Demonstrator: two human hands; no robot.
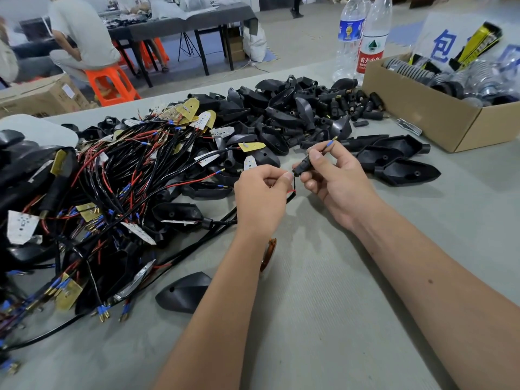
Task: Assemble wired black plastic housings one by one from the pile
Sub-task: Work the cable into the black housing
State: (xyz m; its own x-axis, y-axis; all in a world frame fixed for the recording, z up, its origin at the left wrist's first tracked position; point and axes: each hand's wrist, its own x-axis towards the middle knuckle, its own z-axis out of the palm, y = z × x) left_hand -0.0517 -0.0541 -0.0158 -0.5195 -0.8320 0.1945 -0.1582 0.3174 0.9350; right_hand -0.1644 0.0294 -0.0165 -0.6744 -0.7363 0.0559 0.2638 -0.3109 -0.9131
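A small black connector piece (302, 167) is pinched between the thumb and curled fingers of the right hand (333, 181), just right of the frame's centre. A thin wire with a blue-sleeved tip (329, 143) is seen rising from that grip toward the upper right. Immediately to the left, the left hand (260, 197) is closed on the black and red wires (292, 190) that hang below the connector; its thumb and forefinger are pressed together on them, and the two hands nearly touch. A black cable (216, 225) is led from under the left hand away to the left, into the tangled pile of wired parts (112, 192) that fills the left half of the frame, where black, red and blue-tipped leads are mixed with small gold and white boards. Below the left forearm, a single black housing (183, 294) is laid on the grey table (323, 319), and a small orange-brown part (268, 254) is partly hidden behind the wrist. Above the hands, a heap of empty black housings (281, 108) is spread across the middle of the frame, with three more housings (394, 156) lined up at the right of the right hand. In the upper right, a cardboard box (422, 114) of parts is set, with two plastic bottles (363, 38) standing beside it. In the upper left, seated people and orange stools (111, 83) are visible at another table.
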